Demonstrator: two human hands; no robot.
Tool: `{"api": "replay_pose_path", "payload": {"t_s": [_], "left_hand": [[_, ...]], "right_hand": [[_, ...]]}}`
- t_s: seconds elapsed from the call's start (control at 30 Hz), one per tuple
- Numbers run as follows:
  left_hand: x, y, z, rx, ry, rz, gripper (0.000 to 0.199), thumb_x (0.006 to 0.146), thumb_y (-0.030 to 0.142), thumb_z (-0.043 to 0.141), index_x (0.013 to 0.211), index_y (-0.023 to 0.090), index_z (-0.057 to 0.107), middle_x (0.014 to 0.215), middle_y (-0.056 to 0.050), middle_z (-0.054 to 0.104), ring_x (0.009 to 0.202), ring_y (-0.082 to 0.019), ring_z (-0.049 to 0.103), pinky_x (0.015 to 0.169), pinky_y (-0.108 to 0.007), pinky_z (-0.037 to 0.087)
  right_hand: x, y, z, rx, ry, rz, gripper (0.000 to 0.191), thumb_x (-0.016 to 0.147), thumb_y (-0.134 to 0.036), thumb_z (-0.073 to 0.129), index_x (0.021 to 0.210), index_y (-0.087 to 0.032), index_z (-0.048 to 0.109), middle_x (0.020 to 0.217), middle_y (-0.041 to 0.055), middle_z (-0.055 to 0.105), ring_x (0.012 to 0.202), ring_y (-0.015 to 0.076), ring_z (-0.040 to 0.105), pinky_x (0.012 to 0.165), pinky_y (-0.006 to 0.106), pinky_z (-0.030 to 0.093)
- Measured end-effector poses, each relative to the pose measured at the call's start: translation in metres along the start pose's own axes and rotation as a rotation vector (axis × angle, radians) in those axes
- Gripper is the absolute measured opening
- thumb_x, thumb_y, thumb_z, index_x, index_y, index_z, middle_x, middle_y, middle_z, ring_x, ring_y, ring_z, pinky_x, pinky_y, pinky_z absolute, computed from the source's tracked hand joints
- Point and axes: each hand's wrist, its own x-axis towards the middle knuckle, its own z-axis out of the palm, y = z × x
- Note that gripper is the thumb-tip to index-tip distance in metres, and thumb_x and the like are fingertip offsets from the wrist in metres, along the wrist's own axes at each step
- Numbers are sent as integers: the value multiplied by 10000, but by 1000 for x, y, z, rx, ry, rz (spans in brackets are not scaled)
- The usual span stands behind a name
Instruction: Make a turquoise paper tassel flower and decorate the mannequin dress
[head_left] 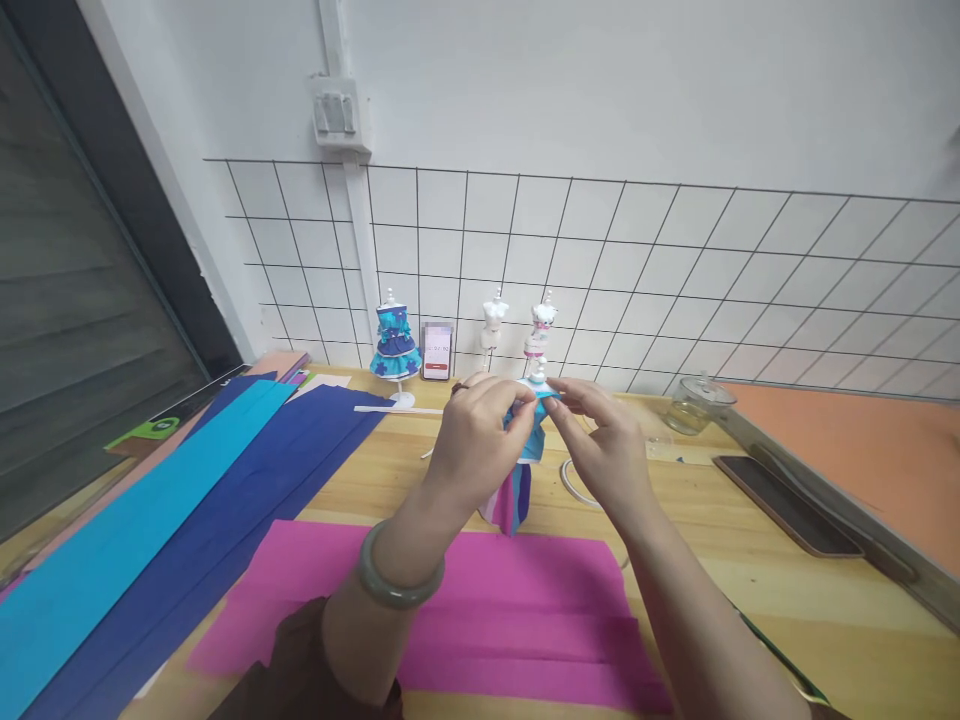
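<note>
A small white dress-form mannequin (537, 377) stands between my hands in a light blue paper bodice (534, 443). Below it hangs a skirt (512, 500) of pink, lilac and dark blue strips. My left hand (480, 425) is closed, thumb and fingertips pinching the bodice's upper edge from the left. Opposite it, my right hand (600, 435) pinches the same top edge on the right, thumb in front. My fingers partly cover the bodice and the form's shoulders. Just in front of the skirt lies a magenta crepe-paper sheet (517, 600).
A mannequin in a blue ruffled dress (395, 345) stands at the back beside a propped phone (437, 352). Two white mannequins stand behind my hands. Blue paper sheets (247, 480) lie left. On the right are a glass jar (699, 403) and a dark phone (787, 505).
</note>
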Motion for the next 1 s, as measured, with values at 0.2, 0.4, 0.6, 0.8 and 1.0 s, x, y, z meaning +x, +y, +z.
{"api": "replay_pose_path", "payload": {"t_s": [0.2,0.4,0.6,0.8,1.0], "left_hand": [[3,3,-8,-48,42,-83,91,776,134,527,791,208,579,767,-1,634,766,-138,584,719,-280,448],[5,2,-13,-187,95,-219,108,777,148,539,855,214,572,835,-4,624,808,-133,585,734,-266,470],[8,-14,-19,-94,198,-208,190,814,93,446,788,206,596,832,-12,570,839,-137,546,773,-284,438],[4,-35,-14,159,93,-269,274,813,44,367,814,165,612,859,-46,521,864,-166,518,794,-326,421],[1,-41,-2,220,-3,-305,284,793,35,356,857,143,610,902,-68,532,901,-177,527,828,-332,428]], "right_hand": [[0,-1,0,7,-28,7,245,824,-266,535,1056,-244,614,994,55,629,841,182,591,741,368,491],[0,-2,-1,14,-26,17,252,827,-275,536,1064,-239,612,1004,57,628,848,176,592,752,364,493],[0,-2,0,1,-9,37,248,818,-281,554,1051,-226,616,976,55,649,828,170,600,751,355,490],[1,-1,1,22,21,76,186,827,-261,538,966,-218,654,953,48,665,856,175,603,738,336,482],[2,-1,0,266,-1,296,188,775,-301,605,917,-201,677,901,53,687,816,187,628,759,356,493]]}}
